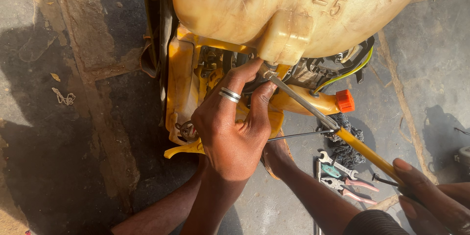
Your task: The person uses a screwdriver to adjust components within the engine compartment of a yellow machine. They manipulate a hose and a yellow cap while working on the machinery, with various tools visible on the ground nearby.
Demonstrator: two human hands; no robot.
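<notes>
Two fingers of the left hand (230,127) steady the screwdriver (338,129) tip.

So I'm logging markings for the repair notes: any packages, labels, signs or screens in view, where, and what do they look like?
No packages, signs or screens.
Raised marking: moulded into the cream tank, upper right, same colour as the plastic.
Nothing else marked shows: orange cap is plain, and the left hand and the screwdriver in the right hand bear none.
</notes>
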